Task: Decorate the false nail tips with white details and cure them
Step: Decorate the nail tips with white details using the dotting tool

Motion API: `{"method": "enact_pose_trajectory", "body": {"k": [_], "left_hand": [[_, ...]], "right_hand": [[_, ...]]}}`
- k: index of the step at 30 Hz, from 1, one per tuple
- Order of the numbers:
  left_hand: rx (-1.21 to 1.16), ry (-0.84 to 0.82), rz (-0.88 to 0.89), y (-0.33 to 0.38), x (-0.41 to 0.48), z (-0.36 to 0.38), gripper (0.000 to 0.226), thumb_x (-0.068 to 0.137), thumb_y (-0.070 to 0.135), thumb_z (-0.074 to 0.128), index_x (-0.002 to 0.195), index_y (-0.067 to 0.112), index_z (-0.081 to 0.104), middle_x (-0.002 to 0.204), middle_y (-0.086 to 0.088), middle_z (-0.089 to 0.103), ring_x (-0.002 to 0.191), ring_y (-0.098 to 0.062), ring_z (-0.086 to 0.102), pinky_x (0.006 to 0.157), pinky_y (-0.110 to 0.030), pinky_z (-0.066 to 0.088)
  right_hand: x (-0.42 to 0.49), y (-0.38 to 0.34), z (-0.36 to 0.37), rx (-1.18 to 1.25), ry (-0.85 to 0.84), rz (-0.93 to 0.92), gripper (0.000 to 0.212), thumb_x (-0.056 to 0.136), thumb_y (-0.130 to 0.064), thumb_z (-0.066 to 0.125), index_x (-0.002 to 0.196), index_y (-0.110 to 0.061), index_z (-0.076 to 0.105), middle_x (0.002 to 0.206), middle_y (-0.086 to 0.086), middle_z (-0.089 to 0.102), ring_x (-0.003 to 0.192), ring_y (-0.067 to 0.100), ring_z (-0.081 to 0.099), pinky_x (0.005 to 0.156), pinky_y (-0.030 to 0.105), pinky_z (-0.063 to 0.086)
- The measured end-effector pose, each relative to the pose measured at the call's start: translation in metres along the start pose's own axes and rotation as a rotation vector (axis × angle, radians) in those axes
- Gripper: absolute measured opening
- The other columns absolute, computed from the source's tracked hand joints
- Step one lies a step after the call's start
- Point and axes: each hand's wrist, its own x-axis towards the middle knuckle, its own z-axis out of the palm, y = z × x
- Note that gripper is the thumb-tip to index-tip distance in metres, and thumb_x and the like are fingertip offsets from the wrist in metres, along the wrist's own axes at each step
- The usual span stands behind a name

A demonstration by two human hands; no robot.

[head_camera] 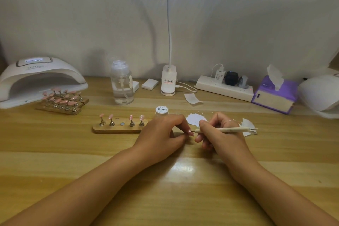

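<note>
My left hand (161, 134) pinches a pink false nail tip (190, 132) at the middle of the wooden table. My right hand (218, 130) grips a cream dotting pen (225, 130), whose fine point touches the tip. To the left lies a wooden holder (117, 129) with several pink tips standing on metal stands and one socket bare. A small white jar of paint gel (162, 110) sits just behind my left hand. A patch of white paint (194, 119) lies on the table behind my right hand.
A white curing lamp (39, 79) stands at the back left, with more holders of pink tips (63, 102) in front. Also at the back are a clear pump bottle (122, 84), a desk lamp base (168, 80), a power strip (224, 88) and a purple tissue box (275, 95).
</note>
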Motion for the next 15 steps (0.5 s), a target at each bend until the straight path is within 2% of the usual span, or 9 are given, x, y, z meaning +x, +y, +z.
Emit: {"method": "enact_pose_trajectory", "body": {"k": [5, 10, 13, 15], "left_hand": [[-0.008, 0.001, 0.016, 0.0, -0.0005, -0.0003, 0.032, 0.085, 0.02, 0.07, 0.077, 0.047, 0.056, 0.078, 0.045, 0.055, 0.061, -0.001, 0.057, 0.053, -0.015, 0.03], [-0.003, 0.014, 0.019, 0.0003, -0.0002, 0.0001, 0.035, 0.086, 0.021, 0.07, 0.076, 0.05, 0.054, 0.077, 0.044, 0.055, 0.061, -0.002, 0.058, 0.054, -0.019, 0.032], [-0.01, 0.018, 0.017, -0.0004, 0.0, 0.0009, 0.034, 0.086, 0.021, 0.07, 0.076, 0.049, 0.055, 0.076, 0.044, 0.055, 0.061, -0.002, 0.057, 0.055, -0.02, 0.032], [-0.018, 0.013, 0.012, -0.0014, 0.0, 0.0016, 0.032, 0.086, 0.021, 0.07, 0.078, 0.048, 0.057, 0.075, 0.044, 0.056, 0.059, -0.002, 0.056, 0.056, -0.02, 0.032]], "right_hand": [[-0.0002, -0.0028, -0.0019, 0.126, 0.051, 0.005, 0.023, 0.093, -0.011, 0.061, 0.072, -0.01, 0.05, 0.06, 0.008, 0.07, 0.044, 0.01, 0.054, 0.043, 0.02, 0.044], [-0.0002, -0.0023, -0.0023, 0.116, 0.046, 0.007, 0.022, 0.092, -0.008, 0.06, 0.072, -0.01, 0.049, 0.058, 0.009, 0.069, 0.043, 0.01, 0.053, 0.043, 0.02, 0.043], [0.0001, -0.0015, -0.0016, 0.13, 0.059, -0.002, 0.024, 0.092, -0.012, 0.061, 0.072, -0.01, 0.049, 0.058, 0.008, 0.069, 0.042, 0.01, 0.053, 0.042, 0.018, 0.043], [0.0005, -0.001, -0.0021, 0.188, 0.112, -0.011, 0.026, 0.093, -0.02, 0.063, 0.073, -0.011, 0.05, 0.054, 0.005, 0.065, 0.042, 0.009, 0.051, 0.041, 0.018, 0.042]]}}
